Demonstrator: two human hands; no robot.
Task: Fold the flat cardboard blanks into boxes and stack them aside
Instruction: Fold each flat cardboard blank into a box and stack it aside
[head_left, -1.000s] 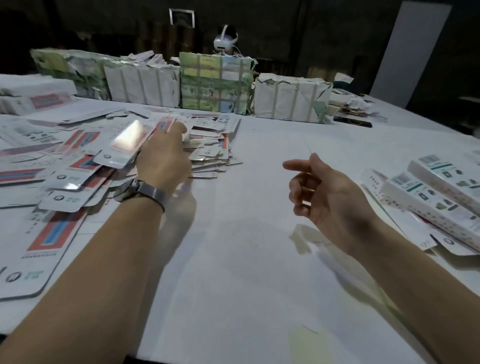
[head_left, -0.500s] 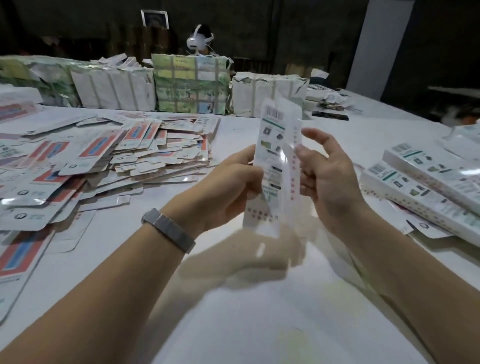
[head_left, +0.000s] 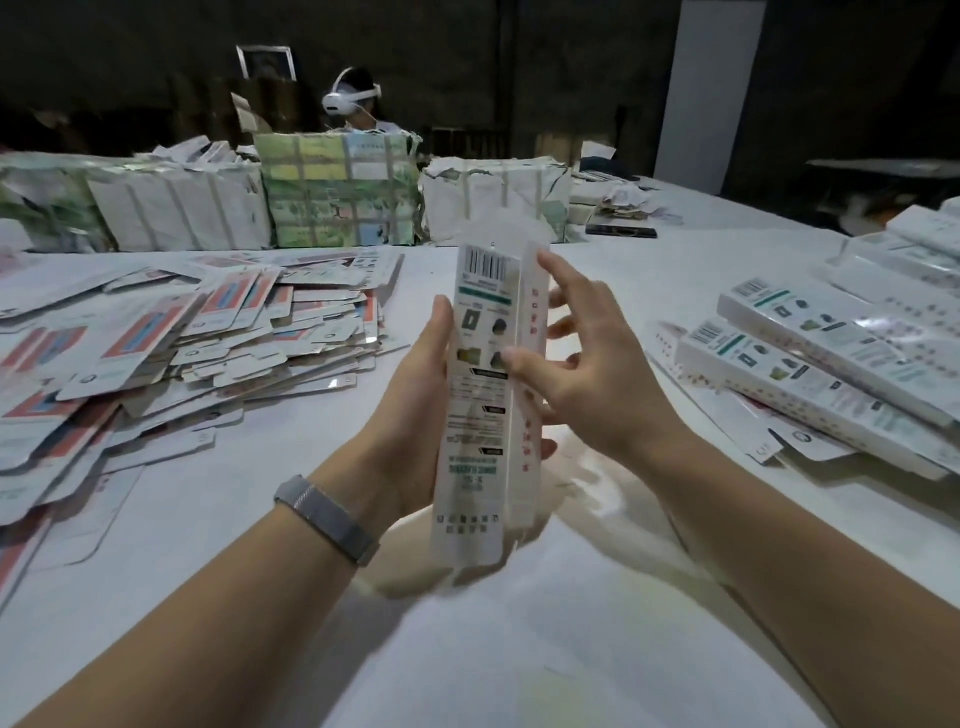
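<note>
Head view: I hold one blank (head_left: 480, 395) upright over the table (head_left: 519, 649), mid-air, between both hands, not touching the tabletop.
L hand (head_left: 415, 410): wraps the blank's left edge from behind, thumb up along the front edge; fingers curled round it. Prob. the anchor, so the panel stays put while the other side gets worked.
R hand (head_left: 587, 374): thumb presses on the front panel near the crease, fingers spread apart behind the narrow side panel. Looks like I'm squaring the sleeve open; that's my read, not certain.
Blank state: already has a front face w/ barcode and a side face at an angle, so partly opened. End flaps look loose at the bottom; blurred there, can't tell more.
Why upright: lets both ends stay free for tucking flaps, I'd guess.
Flat blanks (head_left: 182, 353): big messy heap on my left, overlapping, near my L forearm.
Folded boxes (head_left: 810, 374): stacked on my right, long white ones lying flat, well apart from the heap. That's where this one should go.
Bundles (head_left: 332, 192): wrapped packs in a row at the table's far side.
Other person (head_left: 353, 98): behind the bundles, wearing a headset.
In the way: nothing between my hands and the box stack on the right; a few loose flaps stick out at its near edge.
Wristband (head_left: 327, 519): on L wrist.
</note>
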